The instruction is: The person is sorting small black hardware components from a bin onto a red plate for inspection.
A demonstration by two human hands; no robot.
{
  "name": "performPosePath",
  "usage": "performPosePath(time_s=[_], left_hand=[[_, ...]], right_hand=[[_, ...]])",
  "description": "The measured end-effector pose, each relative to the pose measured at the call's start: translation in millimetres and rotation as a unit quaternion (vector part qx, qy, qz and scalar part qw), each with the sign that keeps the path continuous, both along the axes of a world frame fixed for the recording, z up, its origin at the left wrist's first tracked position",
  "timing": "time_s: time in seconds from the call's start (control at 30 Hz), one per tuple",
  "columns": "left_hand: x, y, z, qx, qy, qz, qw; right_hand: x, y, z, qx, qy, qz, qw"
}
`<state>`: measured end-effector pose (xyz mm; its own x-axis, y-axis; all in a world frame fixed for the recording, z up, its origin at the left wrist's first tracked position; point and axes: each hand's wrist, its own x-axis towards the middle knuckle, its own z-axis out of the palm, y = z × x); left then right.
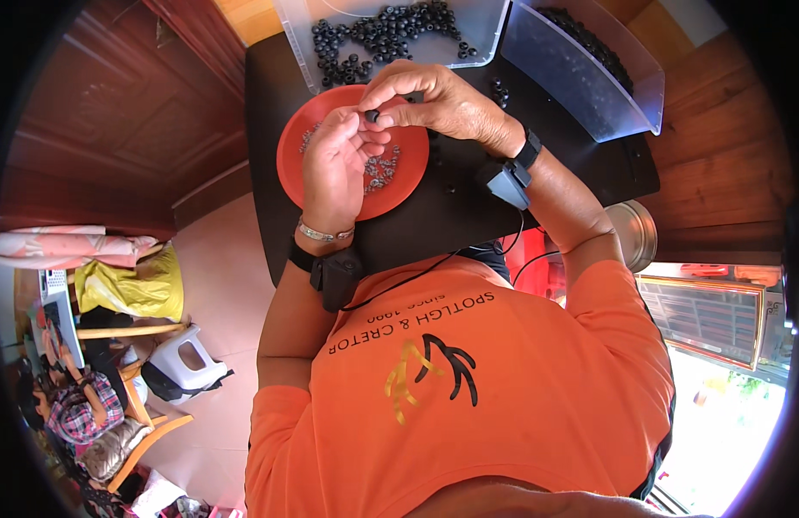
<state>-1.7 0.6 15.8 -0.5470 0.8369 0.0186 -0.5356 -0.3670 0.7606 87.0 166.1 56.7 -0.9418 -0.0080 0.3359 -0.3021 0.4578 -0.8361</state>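
Black rubber ring (372, 115), small and round, is sitting pinched between the fingertips of both hands above the upper middle of the red plate (297, 147); it is too small to tell which way its hole is facing or whether it has any long axis. Left hand (337, 164) is rising over the plate's centre with its palm turned toward the person, fingers curled and its thumb and forefinger closing on the ring from below. Right hand (438, 102) is arching over the plate's upper right rim, knuckles up, fingers bent down and gripping the same ring from above. Small metal parts (384, 168) are lying loose inside the plate. Beyond the plate's far edge, a clear tray (486, 26) is holding many more black rings (373, 34).
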Motion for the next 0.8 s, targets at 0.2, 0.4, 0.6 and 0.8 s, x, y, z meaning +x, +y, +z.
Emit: performPosePath(time_s=[0.2, 0.4, 0.6, 0.8], left_hand=[[0.4, -1.0, 1.8, 0.006, 0.004, 0.004, 1.0], [2.1, 0.1, 0.8, 0.012, 0.018, -0.006, 1.0], [0.7, 0.9, 0.4, 0.007, -0.006, -0.016, 1.0], [-1.8, 2.0, -2.6, 0.003, -0.026, -0.034, 0.999]], right_hand=[[-3.1, -7.8, -3.9, 0.037, 0.097, -0.023, 0.994], [2.0, -11.5, -5.2, 0.015, 0.097, -0.042, 0.994], [-2.2, -6.4, -18.0, 0.066, 0.145, -0.054, 0.986], [-1.7, -6.8, -19.5, 0.095, 0.152, -0.059, 0.982]])
